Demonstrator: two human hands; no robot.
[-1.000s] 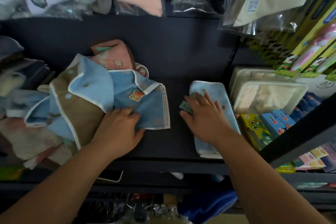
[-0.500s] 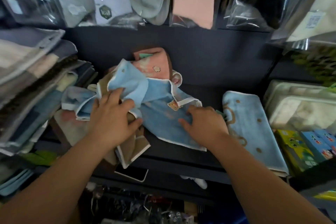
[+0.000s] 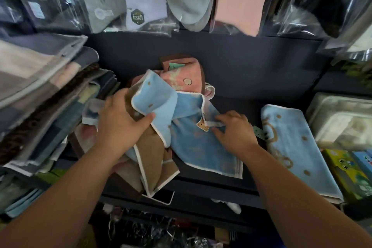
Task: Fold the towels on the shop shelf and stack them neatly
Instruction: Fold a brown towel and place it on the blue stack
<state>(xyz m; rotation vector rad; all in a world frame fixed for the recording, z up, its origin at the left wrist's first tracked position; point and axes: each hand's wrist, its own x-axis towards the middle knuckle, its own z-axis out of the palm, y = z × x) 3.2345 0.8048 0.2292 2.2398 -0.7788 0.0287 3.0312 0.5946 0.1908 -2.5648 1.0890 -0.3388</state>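
Observation:
A heap of unfolded small towels lies in the middle of the dark shelf (image 3: pixel 241 78). My left hand (image 3: pixel 120 123) grips a blue-and-brown towel (image 3: pixel 155 98) with white piping, its thumb pressed on the blue flap. My right hand (image 3: pixel 233 129) pinches the white edge of a blue towel with a bear patch (image 3: pixel 203 147), which lies spread toward the shelf's front. A pink towel (image 3: pixel 181 78) sits behind them. One folded blue towel (image 3: pixel 291 147) lies flat to the right, apart from both hands.
Stacked folded cloths (image 3: pixel 40 90) fill the left side. Bagged socks and cloths (image 3: pixel 141 0) hang above. Clear plastic boxes (image 3: pixel 342 123) and coloured cartons (image 3: pixel 348 169) stand at the right. A phone (image 3: pixel 163 197) pokes out under the heap at the shelf's front edge.
My right hand left the folded blue towel and moved left onto the bear-patch towel. My left hand shifted up onto the blue-and-brown towel and closed on it. The view turned left.

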